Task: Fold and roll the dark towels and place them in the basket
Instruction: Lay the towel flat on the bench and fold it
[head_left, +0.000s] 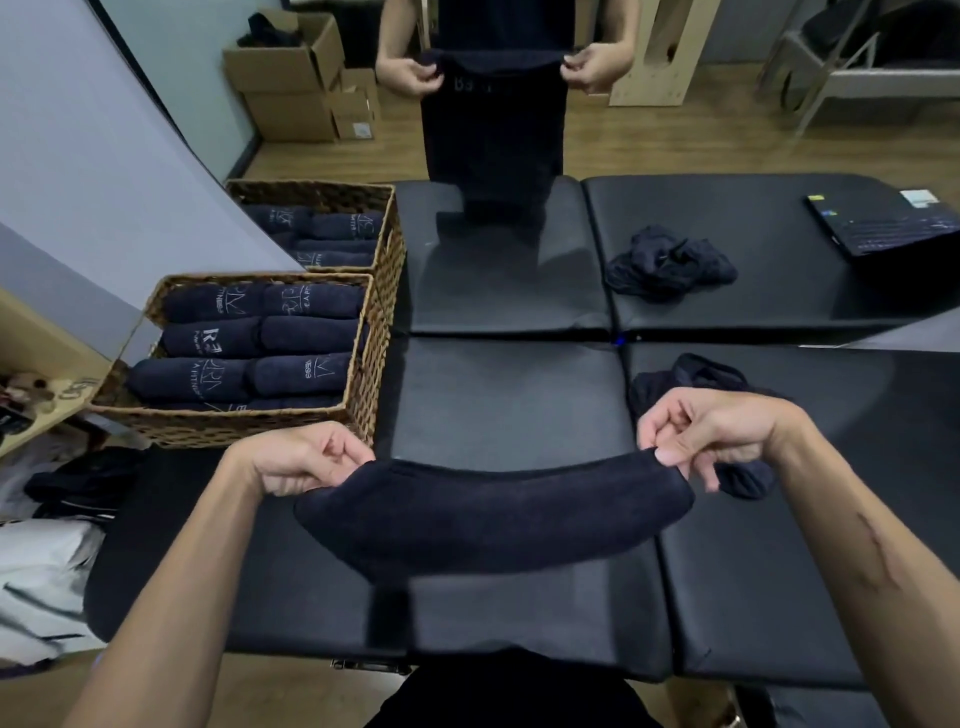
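Observation:
A dark navy towel (493, 514) hangs stretched between my two hands above the black padded table (509, 405). My left hand (306, 460) pinches its left top corner and my right hand (711, 428) pinches its right top corner. The towel sags in the middle and looks folded over. A crumpled dark towel (701, 374) lies behind my right hand. The near wicker basket (363, 374) at the left holds several rolled dark towels with white lettering.
A second wicker basket (389, 244) with rolled towels stands behind the first. Another crumpled towel (670, 262) and a laptop (883, 223) lie on the far table. A person across the table holds up a dark towel (493, 130). Cardboard boxes (291, 78) stand at back left.

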